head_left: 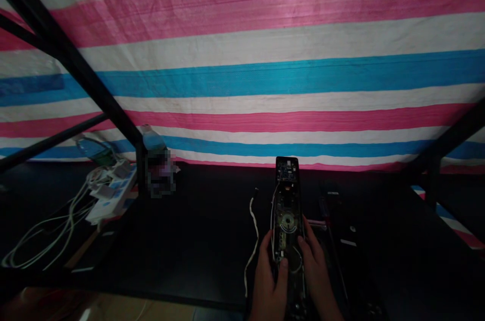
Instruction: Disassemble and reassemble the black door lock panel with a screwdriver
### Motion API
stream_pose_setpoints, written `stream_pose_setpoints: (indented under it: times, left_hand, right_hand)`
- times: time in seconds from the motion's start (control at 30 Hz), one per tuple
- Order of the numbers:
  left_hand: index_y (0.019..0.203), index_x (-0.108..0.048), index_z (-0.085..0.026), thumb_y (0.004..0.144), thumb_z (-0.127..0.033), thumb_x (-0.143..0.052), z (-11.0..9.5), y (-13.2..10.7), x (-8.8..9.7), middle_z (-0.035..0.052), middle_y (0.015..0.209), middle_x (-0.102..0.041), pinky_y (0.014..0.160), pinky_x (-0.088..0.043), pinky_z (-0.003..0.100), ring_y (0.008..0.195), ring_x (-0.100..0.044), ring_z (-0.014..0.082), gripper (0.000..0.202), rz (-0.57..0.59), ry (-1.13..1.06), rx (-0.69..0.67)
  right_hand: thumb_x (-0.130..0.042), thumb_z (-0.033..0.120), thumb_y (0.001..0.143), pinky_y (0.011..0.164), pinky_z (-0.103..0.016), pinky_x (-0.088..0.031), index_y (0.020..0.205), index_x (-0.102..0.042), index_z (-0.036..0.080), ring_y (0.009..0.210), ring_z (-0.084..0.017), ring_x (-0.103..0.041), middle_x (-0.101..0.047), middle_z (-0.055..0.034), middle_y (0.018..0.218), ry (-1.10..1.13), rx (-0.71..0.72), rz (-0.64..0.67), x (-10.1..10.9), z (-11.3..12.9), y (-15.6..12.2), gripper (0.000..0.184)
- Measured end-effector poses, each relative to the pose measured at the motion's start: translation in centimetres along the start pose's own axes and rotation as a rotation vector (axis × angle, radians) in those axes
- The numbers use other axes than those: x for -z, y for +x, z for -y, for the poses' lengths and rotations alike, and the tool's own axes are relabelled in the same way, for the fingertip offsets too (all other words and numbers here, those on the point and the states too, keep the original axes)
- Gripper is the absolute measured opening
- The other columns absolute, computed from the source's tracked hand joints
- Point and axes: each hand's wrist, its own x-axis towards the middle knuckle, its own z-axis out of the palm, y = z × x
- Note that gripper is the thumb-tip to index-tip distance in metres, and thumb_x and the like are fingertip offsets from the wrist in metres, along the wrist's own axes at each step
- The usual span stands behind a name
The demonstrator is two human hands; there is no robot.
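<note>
Both of my hands hold a long, narrow black device casing (287,199) with its inside exposed. A circuit board shows at its far end, a round part sits near its middle, and thin wires run along it. My left hand (270,278) is wrapped round its left edge, thumb on top. My right hand (315,265) grips the right edge, thumb near the inner parts. A pale cable (254,225) lies on the black table (197,240) left of the device. Right of my right hand lie dark flat pieces (346,230), too dim to make out.
A white power strip (113,194) with plugs and looped white cables (70,217) lies at the left. Near it are a bottle (94,149) and a partly blurred item (161,174). Black frame bars (76,68) slant at both sides; a striped sheet (265,78) hangs behind.
</note>
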Motion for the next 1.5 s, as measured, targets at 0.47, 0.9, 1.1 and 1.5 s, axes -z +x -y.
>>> stream_pose_setpoints:
  times: [0.47,0.9,1.1,1.5]
  left_hand:
    - [0.149,-0.039,-0.018,0.098,-0.043,-0.053,0.7,0.0,0.1,0.0163,0.155,-0.045,0.119,-0.034,0.044,0.143,-0.043,0.0295,0.06,0.012,-0.075,-0.02]
    - [0.149,-0.04,-0.02,0.094,-0.043,-0.059,0.2,0.1,0.2,0.0167,0.151,-0.051,0.115,-0.041,0.045,0.139,-0.049,0.0316,0.063,-0.019,-0.125,-0.037]
    - [0.15,-0.036,-0.021,0.095,-0.048,-0.058,0.9,0.1,0.3,0.0179,0.153,-0.049,0.115,-0.041,0.045,0.14,-0.048,0.0316,0.065,0.006,-0.146,-0.05]
    - [0.148,-0.042,-0.021,0.094,-0.05,-0.058,0.5,-0.1,1.0,0.0165,0.153,-0.05,0.113,-0.044,0.043,0.14,-0.049,0.0326,0.063,0.054,-0.244,-0.106]
  right_hand:
    - [-0.056,0.046,0.089,0.115,-0.046,-0.039,0.147,-0.05,0.026,0.14,-0.028,-0.048,-0.051,-0.0055,0.152,0.046,0.008,0.016,0.2,-0.8,-0.2,0.062]
    - [-0.058,0.053,0.089,0.117,-0.046,-0.037,0.146,-0.053,0.026,0.143,-0.028,-0.044,-0.052,-0.005,0.151,0.057,0.039,0.027,0.2,-0.4,-0.4,0.063]
    - [-0.058,0.056,0.089,0.116,-0.046,-0.038,0.146,-0.052,0.027,0.142,-0.028,-0.045,-0.051,-0.0046,0.152,0.063,0.037,0.041,0.4,-0.4,-0.2,0.064]
    - [-0.06,0.047,0.087,0.105,-0.045,-0.047,0.143,-0.057,0.026,0.131,-0.03,-0.057,-0.061,-0.008,0.143,0.179,0.072,0.083,0.7,-0.6,-0.3,0.059]
